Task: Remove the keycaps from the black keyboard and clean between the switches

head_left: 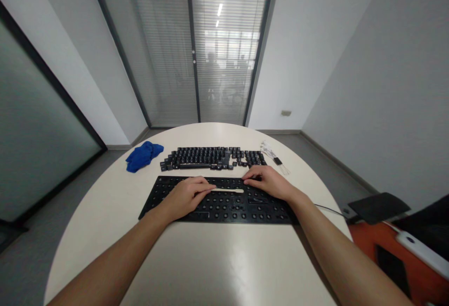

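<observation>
A black keyboard (228, 217) with its keycaps removed lies flat on the table, its bare switches showing. Over its left half is my left hand (189, 196), closed in a pinch on a cotton swab (228, 190). The pale swab points right, across the upper rows of switches. My right hand (264, 179) rests on the upper right part of the keyboard, fingers bent at its far edge and thumb on the top, gripping it. Beyond the keyboard, loose black keycaps (199, 156) lie in rows laid out like a keyboard.
A crumpled blue cloth (143, 155) lies at the left of the round table (224, 259). At the right are a clear packet (267, 149), a small black-handled tool with wire loops (278, 161) and a cable (329, 209). An orange chair or surface (368, 245) stands beyond the table's right edge.
</observation>
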A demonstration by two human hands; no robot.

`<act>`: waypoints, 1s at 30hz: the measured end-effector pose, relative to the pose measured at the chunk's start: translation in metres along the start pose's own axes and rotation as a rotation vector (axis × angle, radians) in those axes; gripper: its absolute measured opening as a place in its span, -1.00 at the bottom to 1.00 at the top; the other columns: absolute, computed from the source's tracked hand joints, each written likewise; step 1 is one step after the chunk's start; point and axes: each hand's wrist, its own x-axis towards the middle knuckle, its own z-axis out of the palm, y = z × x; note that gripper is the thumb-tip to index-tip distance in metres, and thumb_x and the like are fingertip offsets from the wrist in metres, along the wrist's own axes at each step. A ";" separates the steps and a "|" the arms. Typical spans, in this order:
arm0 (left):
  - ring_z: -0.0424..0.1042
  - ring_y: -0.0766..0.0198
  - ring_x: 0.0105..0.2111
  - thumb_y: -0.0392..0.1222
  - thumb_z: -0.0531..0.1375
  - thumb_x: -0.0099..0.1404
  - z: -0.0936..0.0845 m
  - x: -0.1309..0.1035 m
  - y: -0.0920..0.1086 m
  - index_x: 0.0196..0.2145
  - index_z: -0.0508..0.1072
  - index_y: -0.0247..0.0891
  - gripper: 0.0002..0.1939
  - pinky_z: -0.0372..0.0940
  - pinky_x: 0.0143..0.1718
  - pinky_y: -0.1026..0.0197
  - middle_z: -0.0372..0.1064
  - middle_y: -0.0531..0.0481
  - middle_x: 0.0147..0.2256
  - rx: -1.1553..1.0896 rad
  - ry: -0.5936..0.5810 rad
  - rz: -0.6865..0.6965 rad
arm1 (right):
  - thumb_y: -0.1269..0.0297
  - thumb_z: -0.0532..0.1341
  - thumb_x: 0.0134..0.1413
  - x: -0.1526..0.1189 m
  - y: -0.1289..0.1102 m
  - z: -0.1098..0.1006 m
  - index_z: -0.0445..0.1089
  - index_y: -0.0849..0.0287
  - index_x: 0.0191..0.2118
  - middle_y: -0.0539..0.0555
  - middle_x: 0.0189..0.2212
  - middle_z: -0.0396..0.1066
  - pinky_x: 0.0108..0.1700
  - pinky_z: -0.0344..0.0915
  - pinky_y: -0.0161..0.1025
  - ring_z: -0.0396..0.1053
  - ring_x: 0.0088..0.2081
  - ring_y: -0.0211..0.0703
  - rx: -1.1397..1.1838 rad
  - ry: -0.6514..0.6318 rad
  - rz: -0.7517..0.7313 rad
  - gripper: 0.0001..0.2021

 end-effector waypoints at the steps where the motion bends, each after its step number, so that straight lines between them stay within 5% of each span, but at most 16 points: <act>1: 0.47 0.22 -0.17 -0.24 0.07 0.45 0.000 0.000 0.000 0.00 0.55 -0.14 -0.71 0.36 -0.07 0.15 0.50 -0.07 -0.16 -0.004 -0.004 0.005 | 0.15 0.28 0.19 0.000 0.000 0.000 0.59 0.10 -0.22 0.09 -0.26 0.57 -0.11 0.37 -0.16 0.48 -0.22 -0.09 -0.003 0.001 0.001 -0.81; 30: 0.44 0.27 -0.24 -0.27 0.14 0.39 -0.005 -0.004 -0.002 -0.09 0.58 -0.15 -0.76 0.31 -0.15 0.21 0.49 -0.03 -0.23 -0.062 -0.089 0.055 | 0.19 0.29 0.18 -0.001 0.002 0.000 0.59 0.10 -0.21 0.07 -0.26 0.56 -0.13 0.37 -0.20 0.49 -0.22 -0.12 0.017 0.000 0.006 -0.84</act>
